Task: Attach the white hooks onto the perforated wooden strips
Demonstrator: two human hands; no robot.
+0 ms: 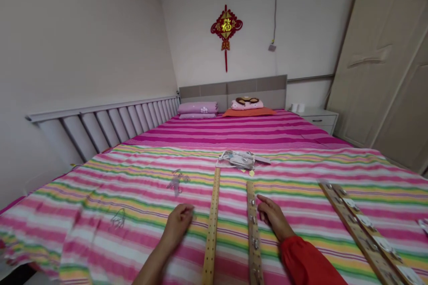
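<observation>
Left hand [179, 225] loosely curled, contents unclear; right hand [272, 216], empty, half-open, index out, just beside a wooden strip [253, 231]!

A brown wooden strip [253, 231] bearing metal pieces [256, 244] lies flat, right of a yellowish, hole-dotted strip [211, 227].

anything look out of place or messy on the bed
Nothing looks clearly damaged. The wooden strips with metal fittings seem odd lying on a striped bed cover. Small yellow bits lie loose by the heaped packets, looking slightly untidy.
</observation>
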